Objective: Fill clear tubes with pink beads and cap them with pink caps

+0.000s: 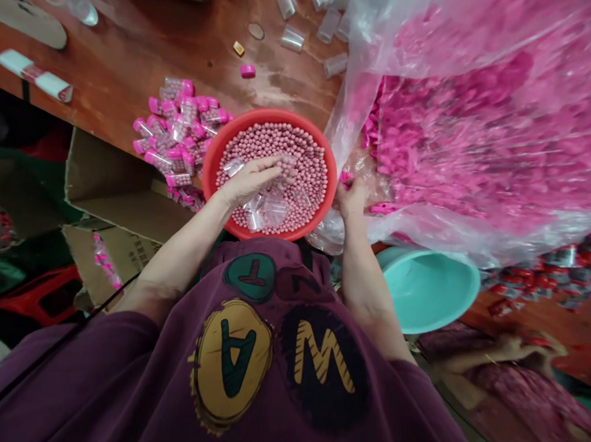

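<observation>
My left hand [250,179] is over a red basin [209,162] of small pink beads [260,137], its fingers closed around a clear plastic tube [288,162]. Several more clear tubes [271,211] lie on the beads below that hand. Just outside the basin's right rim, my right hand [353,196] pinches a pink plastic cap [347,177]. Beside it spreads a large clear bag [355,111] full of pink plastic pieces [461,138]. Left of the basin is a pile of bead-filled tubes with pink caps [181,124].
Empty clear tubes [292,39] lie at the back of the wooden table [176,37]. An open cardboard box [108,176] stands below its left edge. A turquoise basin [426,289] is near my right forearm. Another person [515,388] works at the lower right, by red-capped pieces [563,271].
</observation>
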Demonstrator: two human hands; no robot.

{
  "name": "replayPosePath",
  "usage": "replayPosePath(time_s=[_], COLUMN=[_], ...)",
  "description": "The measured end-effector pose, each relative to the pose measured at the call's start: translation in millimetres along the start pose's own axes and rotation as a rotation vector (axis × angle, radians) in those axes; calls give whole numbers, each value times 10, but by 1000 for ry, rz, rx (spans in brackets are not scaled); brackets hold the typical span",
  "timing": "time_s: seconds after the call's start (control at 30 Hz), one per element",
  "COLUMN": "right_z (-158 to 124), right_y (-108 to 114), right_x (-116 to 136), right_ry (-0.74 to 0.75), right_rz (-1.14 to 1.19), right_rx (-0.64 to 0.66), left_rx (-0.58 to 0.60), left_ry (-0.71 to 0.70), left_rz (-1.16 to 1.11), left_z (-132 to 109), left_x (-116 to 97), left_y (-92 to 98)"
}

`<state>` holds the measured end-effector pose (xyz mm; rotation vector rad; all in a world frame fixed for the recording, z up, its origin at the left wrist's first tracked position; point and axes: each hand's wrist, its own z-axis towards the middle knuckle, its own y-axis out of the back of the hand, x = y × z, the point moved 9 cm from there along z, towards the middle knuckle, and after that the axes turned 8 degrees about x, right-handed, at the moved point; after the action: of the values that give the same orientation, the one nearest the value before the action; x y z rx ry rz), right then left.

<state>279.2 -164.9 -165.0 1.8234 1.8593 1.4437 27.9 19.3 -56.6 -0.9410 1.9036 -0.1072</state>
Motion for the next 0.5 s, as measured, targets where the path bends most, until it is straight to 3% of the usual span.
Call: replayPosePath(time_s=[0.17,0.3,0.4,0.5], right_z=[-83,-196,-298,-410], right_y=[132,201,285,326], right_x=[-63,-25,22,143], right_ry=[-28,7,31,70], right_rz=[494,616,681,707], right_rx=[-54,-43,-84,-77], left_rx=[-88,-280,-389,-412], left_ry=[152,300,297,272], left_rz=[-62,39,-15,-112], left_z=[178,500,735,843], left_x=[202,378,440,484], left_y=[237,483,488,366])
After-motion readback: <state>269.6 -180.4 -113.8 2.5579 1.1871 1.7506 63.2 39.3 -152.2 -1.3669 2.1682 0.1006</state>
